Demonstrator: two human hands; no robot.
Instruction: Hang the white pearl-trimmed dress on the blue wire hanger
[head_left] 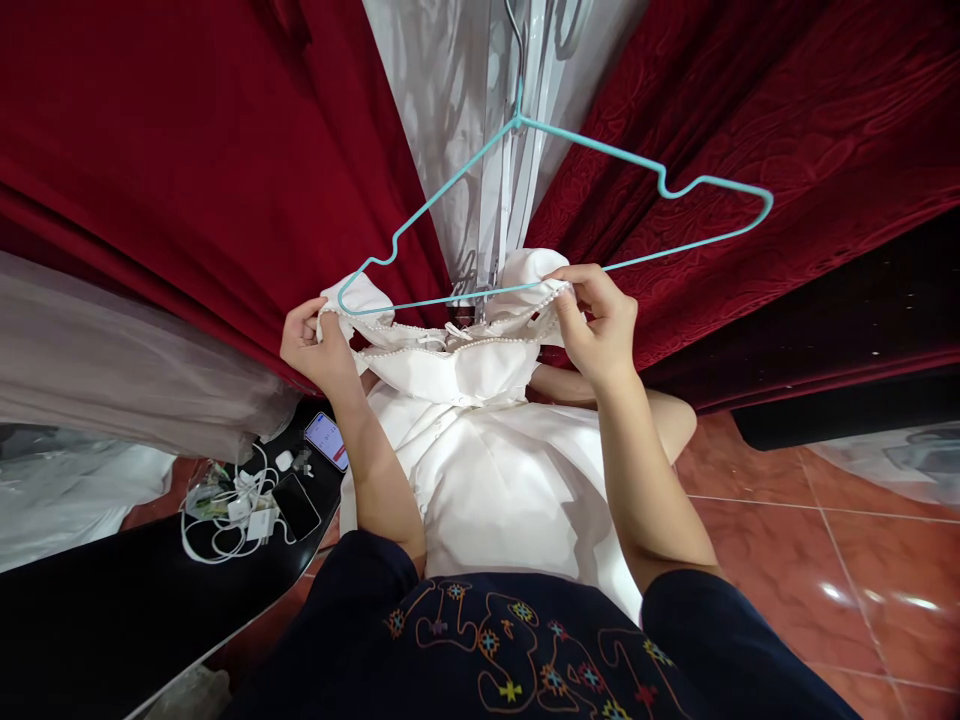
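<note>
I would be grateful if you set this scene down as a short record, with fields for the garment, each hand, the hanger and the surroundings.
Dress: white, with puffed sleeves
Left hand: holds one side of the top
Right hand: holds the other side
Hanger: light blue, partly in front of the sleeves
To the left: lit phone, dark phone and white charger on a black surface
Beyond: red fabric
Floor: reddish tiles

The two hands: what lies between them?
The top of the white dress spans left hand to right hand, with the turquoise hanger's bottom bar crossing there, in the head view.
</note>
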